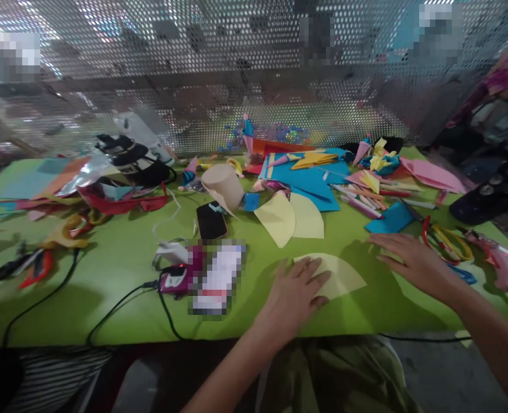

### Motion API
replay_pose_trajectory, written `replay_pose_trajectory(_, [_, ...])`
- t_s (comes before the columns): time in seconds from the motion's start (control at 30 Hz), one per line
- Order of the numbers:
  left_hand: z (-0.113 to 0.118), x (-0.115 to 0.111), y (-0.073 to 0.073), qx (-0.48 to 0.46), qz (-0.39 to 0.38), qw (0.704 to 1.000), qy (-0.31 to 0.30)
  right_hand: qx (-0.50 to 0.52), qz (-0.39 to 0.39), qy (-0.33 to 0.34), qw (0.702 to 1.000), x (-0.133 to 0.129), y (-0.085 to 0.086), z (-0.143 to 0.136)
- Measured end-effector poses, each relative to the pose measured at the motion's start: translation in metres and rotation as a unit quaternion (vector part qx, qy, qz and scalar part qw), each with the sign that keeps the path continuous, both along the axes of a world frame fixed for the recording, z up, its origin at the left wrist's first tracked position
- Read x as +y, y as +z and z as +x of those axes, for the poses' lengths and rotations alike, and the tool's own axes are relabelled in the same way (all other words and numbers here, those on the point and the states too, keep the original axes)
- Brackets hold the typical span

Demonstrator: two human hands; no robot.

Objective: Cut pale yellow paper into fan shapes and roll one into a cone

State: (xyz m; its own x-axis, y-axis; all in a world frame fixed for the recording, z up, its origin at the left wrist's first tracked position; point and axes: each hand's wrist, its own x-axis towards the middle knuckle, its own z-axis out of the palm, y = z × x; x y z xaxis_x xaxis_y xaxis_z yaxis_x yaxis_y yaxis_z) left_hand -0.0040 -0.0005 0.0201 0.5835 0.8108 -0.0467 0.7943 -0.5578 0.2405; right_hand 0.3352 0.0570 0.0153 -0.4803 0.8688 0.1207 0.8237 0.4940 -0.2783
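Observation:
My left hand point(294, 295) lies with its fingers spread over the left part of a pale yellow paper fan shape point(340, 275) on the green table. To the right, my right hand point(409, 258) is open above the table, its fingers stretched to the left and nothing in them. It is close to the red-handled scissors point(426, 232) and a blue paper piece point(390, 218). Two more pale yellow paper sectors, a left one point(280, 218) and a right one point(308, 216), overlap just beyond my left hand.
A blurred-out phone point(219, 278), a purple power strip point(183, 275) with black cords and a dark phone point(211, 221) lie left. Behind are a paper roll point(223, 186), blue sheets point(314, 183) and several pens point(361, 195). A pink glue gun point(501, 261) lies right; perforated metal stands behind.

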Motion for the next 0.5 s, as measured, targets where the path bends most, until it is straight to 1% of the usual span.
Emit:
replay_pose_trajectory(0.1, [0.004,-0.007,0.002,0.033,0.023,0.998,0.057,-0.032,0.032,-0.032,0.998,0.027,0.010,0.008])
replay_pose_trajectory(0.2, [0.012,-0.011,0.008,0.050,0.019,0.995,0.088,-0.089,0.042,-0.081,0.992,0.058,0.015,0.006])
replay_pose_trajectory(0.3, [0.018,-0.014,0.009,0.033,0.009,0.996,0.087,-0.111,0.048,-0.109,0.987,0.080,0.013,-0.006])
replay_pose_trajectory(0.4, [0.020,-0.016,0.002,0.005,0.023,0.997,0.069,-0.123,0.053,-0.133,0.982,0.092,0.008,-0.018])
replay_pose_trajectory(0.5, [0.023,-0.020,-0.006,-0.008,0.030,0.997,0.065,-0.120,0.049,-0.166,0.978,0.098,0.002,-0.025])
